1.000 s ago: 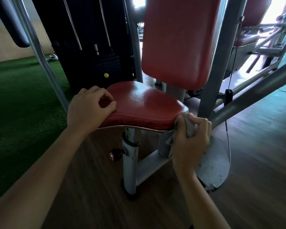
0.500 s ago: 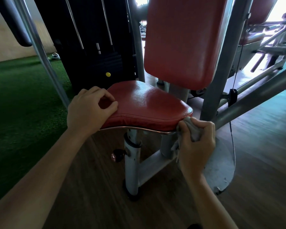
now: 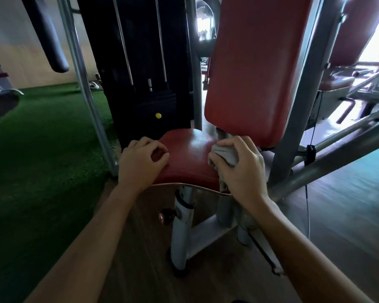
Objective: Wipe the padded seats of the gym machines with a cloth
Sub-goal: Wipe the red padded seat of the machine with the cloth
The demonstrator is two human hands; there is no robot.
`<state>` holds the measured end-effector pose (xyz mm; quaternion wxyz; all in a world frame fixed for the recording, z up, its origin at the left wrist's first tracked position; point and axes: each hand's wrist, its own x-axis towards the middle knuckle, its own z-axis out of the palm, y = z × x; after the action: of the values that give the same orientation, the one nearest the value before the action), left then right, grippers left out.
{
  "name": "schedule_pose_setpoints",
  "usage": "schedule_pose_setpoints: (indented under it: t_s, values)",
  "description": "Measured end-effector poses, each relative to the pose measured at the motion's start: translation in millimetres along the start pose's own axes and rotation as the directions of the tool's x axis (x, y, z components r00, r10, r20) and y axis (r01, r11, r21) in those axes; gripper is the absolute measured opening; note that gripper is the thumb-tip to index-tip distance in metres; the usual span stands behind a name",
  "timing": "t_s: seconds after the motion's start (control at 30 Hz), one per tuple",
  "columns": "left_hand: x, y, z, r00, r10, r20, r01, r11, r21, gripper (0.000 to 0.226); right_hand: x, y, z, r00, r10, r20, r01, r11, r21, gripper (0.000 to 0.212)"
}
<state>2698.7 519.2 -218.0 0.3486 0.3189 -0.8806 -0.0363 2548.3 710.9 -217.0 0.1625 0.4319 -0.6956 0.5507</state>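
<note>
A red padded seat (image 3: 188, 158) sits on a grey post in the middle of the view, under a tall red backrest (image 3: 252, 68). My left hand (image 3: 140, 165) rests curled on the seat's left front corner, holding nothing that I can see. On the right side of the seat top, my right hand (image 3: 243, 169) grips a bunched grey cloth (image 3: 224, 155) and presses it onto the pad, just below the backrest.
A black weight stack (image 3: 140, 62) with a yellow pin stands behind the seat. Grey frame bars (image 3: 328, 162) slope away on the right, where another red-padded machine (image 3: 357, 40) stands. Green turf (image 3: 37, 149) covers the floor to the left and wood flooring (image 3: 348, 215) to the right.
My right hand has lifted the cloth from the seat's lower right edge up onto the seat top. The view has shifted so the seat looks closer and more central. My left hand stays put.
</note>
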Motion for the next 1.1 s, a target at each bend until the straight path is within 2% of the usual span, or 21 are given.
schedule_pose_setpoints:
  t_s: [0.1,0.17,0.23,0.3,0.4,0.53,0.6,0.7,0.77,0.93,1.03,1.1]
  values:
    - [4,-7,-2,0.998,0.028,0.048,-0.029,0.999,0.016,0.017,33,-5,22,0.996,0.030,0.088,-0.027,0.999,-0.033,0.020]
    - [13,-15,-5,0.993,0.064,0.097,-0.065,0.998,0.012,0.019,50,-1,42,0.976,0.068,0.208,-0.061,0.997,-0.040,0.017]
    - [25,-28,-10,0.976,0.115,0.185,-0.110,0.993,-0.037,0.017,56,5,64,0.944,0.065,0.323,-0.020,0.990,-0.141,0.030]
    - [38,-44,-17,0.941,0.191,0.278,-0.161,0.979,-0.128,0.017,56,11,75,0.933,0.054,0.356,0.027,0.976,-0.217,0.048]
    - [63,-62,-21,0.894,0.259,0.366,-0.160,0.947,-0.278,0.021,51,14,75,0.964,0.066,0.257,0.005,0.964,-0.267,0.053]
    - [91,-63,-6,0.825,0.400,0.398,-0.223,0.879,-0.421,0.022,42,7,77,0.971,0.118,0.210,0.000,0.872,-0.489,0.058]
    - [94,-63,5,0.781,0.486,0.392,-0.262,0.825,-0.502,0.016,39,2,78,0.971,0.167,0.174,-0.056,0.858,-0.510,0.055]
    - [94,-74,15,0.760,0.528,0.379,-0.237,0.768,-0.595,0.013,32,-3,80,0.966,0.233,0.113,-0.144,0.845,-0.515,0.054]
    - [96,-79,20,0.743,0.555,0.373,-0.252,0.749,-0.612,0.018,29,-6,82,0.964,0.248,0.093,-0.172,0.853,-0.493,0.055]
    - [100,-83,28,0.716,0.605,0.349,-0.304,0.720,-0.624,0.037,21,-8,77,0.973,0.229,0.013,-0.199,0.870,-0.451,0.035]
    - [100,-82,29,0.705,0.618,0.349,-0.320,0.716,-0.621,0.042,12,-9,77,0.970,0.239,-0.035,-0.230,0.870,-0.435,0.039]
    - [98,-80,29,0.708,0.610,0.355,-0.311,0.721,-0.619,0.044,7,-10,79,0.968,0.244,-0.062,-0.242,0.839,-0.488,0.045]
